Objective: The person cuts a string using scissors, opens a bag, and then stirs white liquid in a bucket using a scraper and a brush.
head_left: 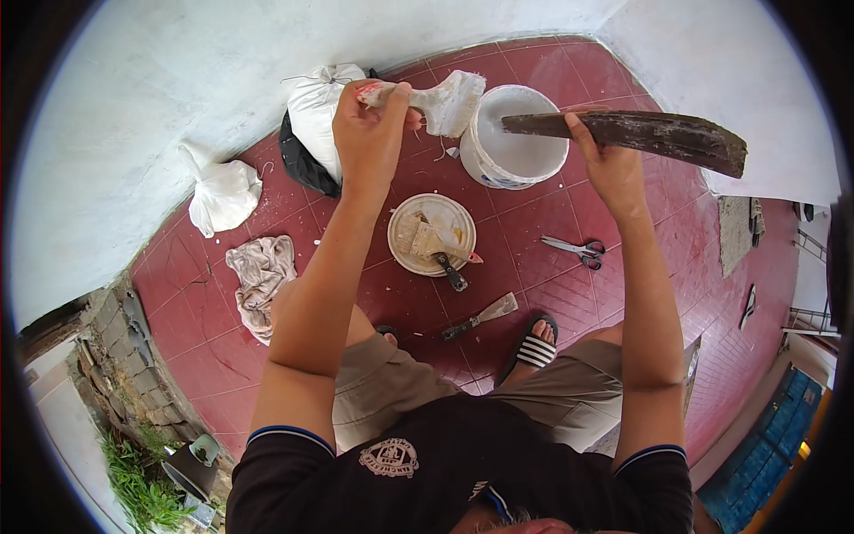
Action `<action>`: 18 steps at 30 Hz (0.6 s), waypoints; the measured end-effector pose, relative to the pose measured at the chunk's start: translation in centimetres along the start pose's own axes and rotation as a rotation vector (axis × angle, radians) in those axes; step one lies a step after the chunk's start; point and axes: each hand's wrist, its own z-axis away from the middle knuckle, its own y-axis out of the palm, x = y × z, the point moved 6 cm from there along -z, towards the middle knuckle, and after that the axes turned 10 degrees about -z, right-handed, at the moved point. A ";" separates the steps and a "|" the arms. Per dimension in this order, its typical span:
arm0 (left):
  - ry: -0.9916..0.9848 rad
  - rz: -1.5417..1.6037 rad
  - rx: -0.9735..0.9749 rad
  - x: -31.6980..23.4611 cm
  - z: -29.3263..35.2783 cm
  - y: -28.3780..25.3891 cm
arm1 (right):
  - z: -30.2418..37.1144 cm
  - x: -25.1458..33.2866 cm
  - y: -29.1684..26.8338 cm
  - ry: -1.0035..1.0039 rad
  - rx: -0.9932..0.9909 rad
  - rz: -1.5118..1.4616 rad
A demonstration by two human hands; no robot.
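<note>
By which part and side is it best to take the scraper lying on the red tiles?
Probably by its dark handle, from above and the left: the scraper lies flat, handle end to the left, wide blade to the upper right. The left hand and right hand are both full, so free one first.

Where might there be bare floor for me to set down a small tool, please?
Bare red tile lies between the round lid, scissors and bucket. It is crowded on the lid, where tools lie; at the bucket, with the held brush and dark strip; and leftward, among white bags and a crumpled cloth.
</note>
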 end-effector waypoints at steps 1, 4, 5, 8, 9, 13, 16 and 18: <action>-0.001 -0.006 -0.002 0.0 -0.1 -0.1 | 0.2 0.2 0.3 0.005 0.030 -0.060; -0.008 -0.002 -0.010 -0.1 -0.4 -0.4 | 0.3 0.3 -0.2 0.090 0.077 -0.164; -0.007 0.010 -0.009 -0.1 -0.5 -0.4 | 0.2 0.3 -0.7 0.115 0.067 -0.116; -0.008 0.021 -0.017 -0.2 -0.6 -0.6 | -0.2 0.5 -2.1 0.140 0.053 -0.010; 0.002 0.028 -0.017 -0.3 -0.5 -0.6 | -0.3 0.6 -2.4 0.125 0.031 0.029; -0.016 0.009 -0.009 -0.3 -0.5 -0.6 | -0.7 1.1 -1.5 -0.001 -0.010 0.124; -0.022 -0.006 -0.003 -0.3 -0.4 -0.5 | -0.2 1.2 0.2 -0.044 0.048 0.058; -0.024 -0.004 0.000 -0.3 -0.4 -0.5 | 0.1 0.8 0.6 0.036 0.072 -0.021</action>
